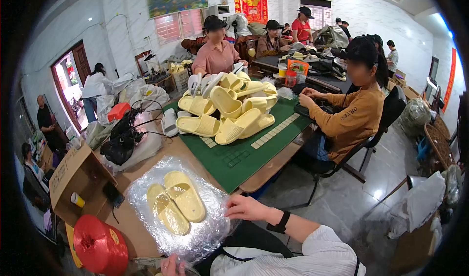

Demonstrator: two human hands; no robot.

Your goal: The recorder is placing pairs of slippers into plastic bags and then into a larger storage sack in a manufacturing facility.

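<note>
A pair of pale yellow slippers (185, 196) lies side by side, toes away from me, in or on a clear plastic bag (141, 202); I cannot tell which. At the bag's right edge, my right hand (249, 208), with a black band on the wrist, pinches the plastic between thumb and fingers. My left hand (173, 266) grips the bag's near edge at the bottom of the view, partly cut off. Beyond the bag, a heap of yellow slippers (227, 105) with a few white ones covers much of a green mat (232, 173).
A red twine spool (100, 244) and an open cardboard box (80, 178) stand at my left. Black cables (122, 139) and a red object (118, 111) lie farther back. One co-worker (351, 105) sits at the right, another (217, 51) behind the heap.
</note>
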